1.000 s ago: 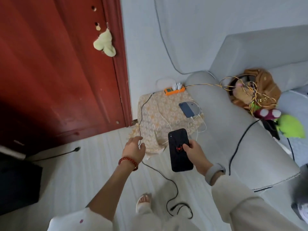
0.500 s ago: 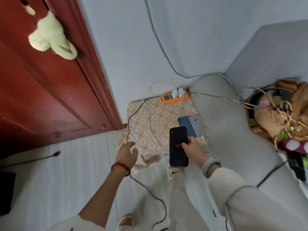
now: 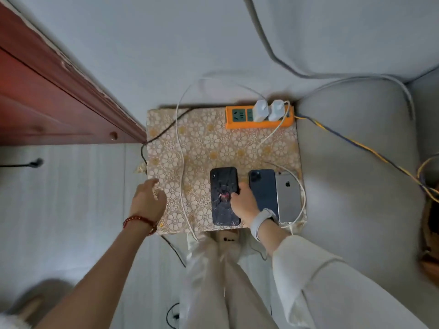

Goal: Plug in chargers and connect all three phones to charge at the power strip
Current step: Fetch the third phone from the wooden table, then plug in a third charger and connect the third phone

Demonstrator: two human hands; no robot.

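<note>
Phones: three on the floral-cloth table (image 3: 202, 143). Cracked black phone (image 3: 224, 197) lies face-down toward the near edge, centre; dark blue phone (image 3: 264, 191) just to its right, silver phone (image 3: 288, 197) touching the blue one's right side.
Right hand (image 3: 243, 205): fingers closed on the cracked black phone's right edge, thumb over its back, fingertips wrapped round the far side; watch w/ pale band on the wrist. Can't tell if the phone is fully down on the cloth or just above it.
Left hand (image 3: 147, 201): fingers loosely spread, holding nothing, at the table's left near edge, touching or just over the cloth; red bead bracelet on the wrist.
Power strip (image 3: 259, 117): orange, at the table's back edge near the wall. Two white chargers (image 3: 268, 110) plugged in side by side at its right half; left sockets free.
Cables: white cable (image 3: 181, 157) loops from behind the strip, runs down the cloth left of the black phone and off the near edge. Another white cable curves round the silver phone's right side. Black cable crosses the table's back-left corner.
Surroundings: grey sofa arm (image 3: 356, 174) right of the table, red door (image 3: 47, 103) to the left.
</note>
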